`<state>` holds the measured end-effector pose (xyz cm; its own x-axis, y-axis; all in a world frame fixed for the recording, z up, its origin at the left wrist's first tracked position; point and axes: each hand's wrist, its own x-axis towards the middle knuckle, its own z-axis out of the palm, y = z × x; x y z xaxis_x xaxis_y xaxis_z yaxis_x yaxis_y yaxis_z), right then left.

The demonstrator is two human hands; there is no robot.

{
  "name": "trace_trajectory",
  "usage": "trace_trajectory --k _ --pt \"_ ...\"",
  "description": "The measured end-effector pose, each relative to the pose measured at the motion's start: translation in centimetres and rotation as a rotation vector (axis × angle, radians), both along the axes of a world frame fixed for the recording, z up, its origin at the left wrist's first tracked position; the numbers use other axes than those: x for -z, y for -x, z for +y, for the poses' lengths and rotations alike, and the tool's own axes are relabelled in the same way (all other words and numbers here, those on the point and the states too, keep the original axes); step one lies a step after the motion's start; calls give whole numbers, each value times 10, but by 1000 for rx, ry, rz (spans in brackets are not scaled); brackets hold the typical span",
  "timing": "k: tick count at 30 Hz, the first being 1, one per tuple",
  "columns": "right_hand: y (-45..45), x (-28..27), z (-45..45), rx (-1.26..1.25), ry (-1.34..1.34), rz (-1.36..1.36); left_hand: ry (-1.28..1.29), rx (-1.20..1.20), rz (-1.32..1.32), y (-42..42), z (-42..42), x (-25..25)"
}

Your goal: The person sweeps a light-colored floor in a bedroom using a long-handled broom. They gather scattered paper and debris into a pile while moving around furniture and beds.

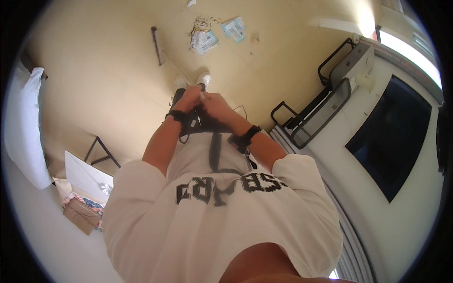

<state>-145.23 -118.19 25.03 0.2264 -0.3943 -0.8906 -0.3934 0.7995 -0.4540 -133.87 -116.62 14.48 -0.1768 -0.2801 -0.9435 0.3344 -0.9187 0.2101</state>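
A long-handled broom stands before me, its bristled head (156, 46) resting on the floor and its pale handle (177, 68) slanting back towards my shoes. My left hand (190, 98) is closed around the upper handle. Just beside it, nearly touching, my right hand (216, 106) grips the handle near its top end. Black straps circle both wrists. Beyond the broom head, to its right, lies a heap of dark debris (200, 26) with crumpled white-and-blue packaging (206, 42). More blue-and-white packaging (234, 29) lies a little farther right.
White shoes (203, 78) stand on the beige tiled floor (116, 46). Black metal-framed furniture (315, 116) and a wall with a dark panel (391, 138) are at right. At left are a white-covered piece (26, 123) and a white tabletop (86, 173) with a black leg (102, 150).
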Motion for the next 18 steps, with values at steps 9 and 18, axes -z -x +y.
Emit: trace_trajectory --k 9,18 --pt "-17 86 12 -179 -164 -159 -165 -149 -110 -29 44 59" --pt "115 118 -45 -505 225 138 781 622 -517 110 6 124"
